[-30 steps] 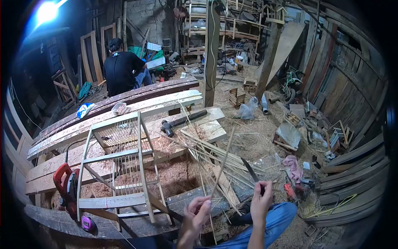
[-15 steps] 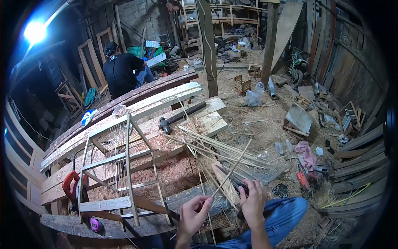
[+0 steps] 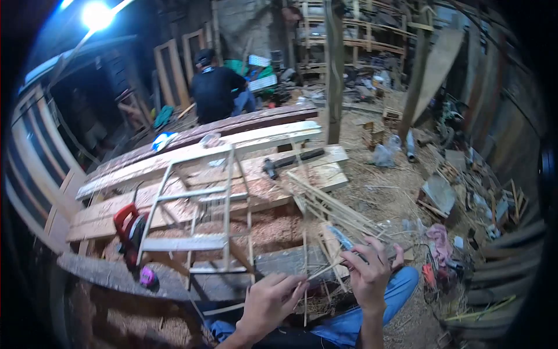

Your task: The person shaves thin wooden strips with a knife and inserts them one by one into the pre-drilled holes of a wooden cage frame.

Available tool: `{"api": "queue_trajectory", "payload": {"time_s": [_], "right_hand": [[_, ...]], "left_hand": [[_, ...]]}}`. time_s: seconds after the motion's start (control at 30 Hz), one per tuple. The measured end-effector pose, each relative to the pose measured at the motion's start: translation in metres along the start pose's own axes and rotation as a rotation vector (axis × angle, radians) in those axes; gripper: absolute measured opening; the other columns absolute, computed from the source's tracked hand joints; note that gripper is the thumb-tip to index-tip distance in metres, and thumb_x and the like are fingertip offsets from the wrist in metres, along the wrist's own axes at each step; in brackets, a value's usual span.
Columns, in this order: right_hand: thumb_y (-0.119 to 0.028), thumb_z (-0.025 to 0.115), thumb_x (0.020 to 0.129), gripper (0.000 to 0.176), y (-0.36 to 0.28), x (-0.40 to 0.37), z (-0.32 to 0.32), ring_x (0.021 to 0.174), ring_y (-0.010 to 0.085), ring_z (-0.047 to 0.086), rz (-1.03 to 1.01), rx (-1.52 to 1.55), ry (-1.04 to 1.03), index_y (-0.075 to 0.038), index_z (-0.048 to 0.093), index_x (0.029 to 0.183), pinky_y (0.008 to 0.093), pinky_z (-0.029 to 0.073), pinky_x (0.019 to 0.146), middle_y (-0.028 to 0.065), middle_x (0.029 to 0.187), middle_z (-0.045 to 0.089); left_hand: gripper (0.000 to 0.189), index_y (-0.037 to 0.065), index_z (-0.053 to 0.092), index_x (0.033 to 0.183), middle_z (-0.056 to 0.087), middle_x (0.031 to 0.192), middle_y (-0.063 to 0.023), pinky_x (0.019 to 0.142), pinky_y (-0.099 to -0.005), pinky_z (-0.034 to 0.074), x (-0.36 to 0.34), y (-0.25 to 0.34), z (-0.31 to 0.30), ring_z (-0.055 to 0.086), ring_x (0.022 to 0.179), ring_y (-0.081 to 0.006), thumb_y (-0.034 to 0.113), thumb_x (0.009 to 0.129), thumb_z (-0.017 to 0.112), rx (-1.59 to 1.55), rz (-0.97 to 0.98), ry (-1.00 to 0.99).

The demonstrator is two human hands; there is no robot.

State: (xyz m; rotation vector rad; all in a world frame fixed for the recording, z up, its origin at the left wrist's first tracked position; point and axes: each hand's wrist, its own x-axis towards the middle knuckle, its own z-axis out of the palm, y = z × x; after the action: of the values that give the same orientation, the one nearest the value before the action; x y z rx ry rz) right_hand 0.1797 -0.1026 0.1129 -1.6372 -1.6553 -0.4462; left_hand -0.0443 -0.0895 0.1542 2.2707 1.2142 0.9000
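Note:
My left hand [image 3: 272, 303] pinches a thin wooden strip [image 3: 326, 269] near its lower end. The strip slants up to the right, toward my right hand [image 3: 370, 273]. Curled in that right hand is a knife [image 3: 340, 237], its blade pointing up and left; the fingers hide most of the handle. Where blade and strip meet is too blurred to tell. Beyond both hands lies a loose bundle of thin wooden strips [image 3: 331, 200]. A slatted wooden frame [image 3: 185, 243] stands on the bench to the left of my hands.
A hammer [image 3: 271, 168] rests on the planks [image 3: 331, 176]. Left of the frame are a red power tool [image 3: 124, 220] and a purple tape measure [image 3: 148, 277]. Another person [image 3: 216, 93] sits with their back to me. Wooden posts [image 3: 335, 75] rise beyond the bench; scraps litter the floor.
The view has turned left, so the scene sits further right. The strip's upper end has swung down, and the knife in my right hand shows more of its blade.

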Motion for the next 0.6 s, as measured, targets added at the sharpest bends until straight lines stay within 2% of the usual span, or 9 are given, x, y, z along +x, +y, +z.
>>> {"api": "queue_trajectory", "payload": {"time_s": [0.03, 0.13, 0.17, 0.23, 0.3, 0.33, 0.4, 0.43, 0.6], "right_hand": [[-0.014, 0.082, 0.073, 0.020, -0.014, 0.007, -0.005, 0.101, 0.0183, 0.064, -0.013, 0.023, -0.002, -0.022, 0.075, 0.090, 0.0510, 0.027, 0.107, -0.0066, 0.091, 0.068], [-0.011, 0.079, 0.076, 0.017, -0.029, 0.001, 0.004, 0.092, 0.0190, 0.064, -0.024, 0.236, -0.038, -0.018, 0.075, 0.090, 0.0476, 0.032, 0.101, -0.0036, 0.086, 0.067], [-0.009, 0.077, 0.079, 0.013, -0.035, 0.001, 0.005, 0.081, 0.0231, 0.063, -0.057, 0.273, -0.057, -0.013, 0.074, 0.091, 0.0424, 0.040, 0.090, 0.0012, 0.080, 0.067], [-0.009, 0.076, 0.080, 0.013, -0.056, -0.002, 0.007, 0.077, 0.0256, 0.062, -0.026, 0.386, -0.092, -0.012, 0.074, 0.092, 0.0409, 0.042, 0.084, 0.0035, 0.078, 0.067], [-0.010, 0.074, 0.088, 0.008, -0.079, -0.005, 0.013, 0.064, 0.0260, 0.061, 0.014, 0.573, -0.135, -0.006, 0.073, 0.094, 0.0371, 0.046, 0.063, 0.0096, 0.076, 0.069], [-0.010, 0.074, 0.088, 0.008, -0.093, -0.004, 0.014, 0.064, 0.0260, 0.061, 0.001, 0.580, -0.135, -0.006, 0.073, 0.094, 0.0371, 0.046, 0.063, 0.0096, 0.076, 0.069], [-0.016, 0.072, 0.095, 0.013, -0.123, -0.001, 0.011, 0.058, 0.0187, 0.062, 0.268, 0.874, -0.269, -0.004, 0.072, 0.100, 0.0342, 0.046, 0.056, 0.0112, 0.076, 0.070], [-0.019, 0.069, 0.099, 0.019, -0.133, 0.006, 0.007, 0.057, 0.0138, 0.062, 0.262, 0.876, -0.326, -0.004, 0.069, 0.110, 0.0317, 0.047, 0.053, 0.0118, 0.074, 0.071], [-0.011, 0.066, 0.099, 0.020, -0.180, 0.047, 0.003, 0.065, 0.0095, 0.063, 0.393, 0.930, -0.482, 0.000, 0.063, 0.114, 0.0260, 0.048, 0.058, 0.0090, 0.076, 0.069]], "left_hand": [[0.016, 0.009, 0.077, 0.101, 0.072, 0.089, -0.0053, 0.071, -0.0340, 0.053, -0.005, 0.007, -0.013, 0.068, 0.083, -0.0244, 0.014, 0.085, 0.078, 0.178, 0.032, 0.025], [0.024, 0.015, 0.077, 0.099, 0.073, 0.103, -0.0004, 0.095, -0.0390, 0.044, -0.019, 0.006, -0.045, 0.066, 0.103, -0.0191, 0.014, 0.076, 0.083, 0.448, 0.303, 0.192], [0.028, 0.015, 0.076, 0.103, 0.072, 0.113, -0.0015, 0.102, -0.0417, 0.040, -0.026, 0.005, -0.055, 0.064, 0.113, -0.0201, 0.014, 0.076, 0.080, 0.447, 0.329, 0.234], [0.031, 0.017, 0.076, 0.106, 0.068, 0.133, -0.0050, 0.113, -0.0451, 0.033, -0.039, 0.000, -0.074, 0.057, 0.132, -0.0225, 0.013, 0.076, 0.078, 0.514, 0.372, 0.321], [0.030, 0.018, 0.077, 0.105, 0.068, 0.134, -0.0054, 0.114, -0.0452, 0.032, -0.047, -0.005, -0.087, 0.057, 0.132, -0.0233, 0.013, 0.076, 0.079, 0.537, 0.335, 0.426], [0.028, 0.019, 0.078, 0.104, 0.067, 0.135, -0.0057, 0.116, -0.0453, 0.031, -0.050, -0.009, -0.093, 0.058, 0.132, -0.0241, 0.013, 0.076, 0.081, 0.544, 0.310, 0.513], [0.025, 0.018, 0.078, 0.100, 0.068, 0.132, -0.0059, 0.115, -0.0461, 0.032, -0.053, -0.028, -0.101, 0.059, 0.129, -0.0258, 0.014, 0.076, 0.083, 0.465, 0.317, 0.545], [0.025, 0.017, 0.077, 0.099, 0.069, 0.129, -0.0059, 0.114, -0.0479, 0.034, -0.053, -0.037, -0.103, 0.060, 0.127, -0.0279, 0.011, 0.075, 0.083, 0.411, 0.256, 0.567], [0.025, 0.013, 0.075, 0.101, 0.071, 0.119, -0.0062, 0.110, -0.0496, 0.039, -0.042, -0.079, -0.111, 0.061, 0.123, -0.0305, 0.005, 0.078, 0.079, 0.340, 0.114, 0.607]]}}
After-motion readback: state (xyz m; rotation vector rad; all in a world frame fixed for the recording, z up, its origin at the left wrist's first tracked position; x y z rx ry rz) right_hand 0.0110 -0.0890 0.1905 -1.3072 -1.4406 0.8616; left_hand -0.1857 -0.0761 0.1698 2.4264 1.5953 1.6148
